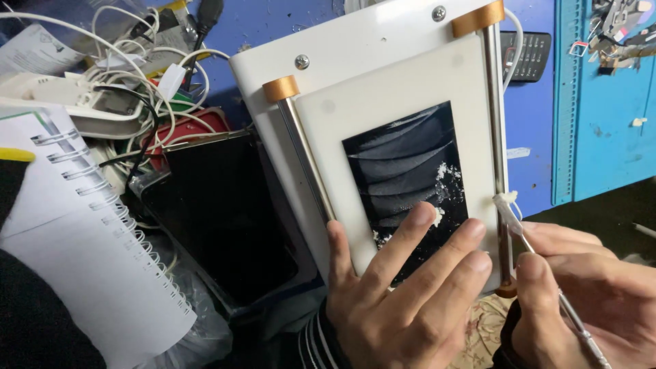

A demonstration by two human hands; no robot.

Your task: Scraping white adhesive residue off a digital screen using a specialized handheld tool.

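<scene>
A black glass phone screen (pixel 404 164) lies on the white pad of a white heating machine (pixel 355 55) with copper-coloured clamps. White glue crumbs streak the screen's right side. My left hand (pixel 403 294) presses flat on the screen's lower end, fingers spread apart. My right hand (pixel 581 280) grips a thin metal scraper tool (pixel 547 273). The tool's tip carries a lump of white glue beside the machine's right rail, just off the screen.
A dark tablet (pixel 219 212) lies left of the machine, with a spiral notebook (pixel 82 253) further left. Tangled white cables (pixel 137 68) pile up at the back left. A black remote (pixel 526 55) and a blue mat (pixel 601 102) are at the back right.
</scene>
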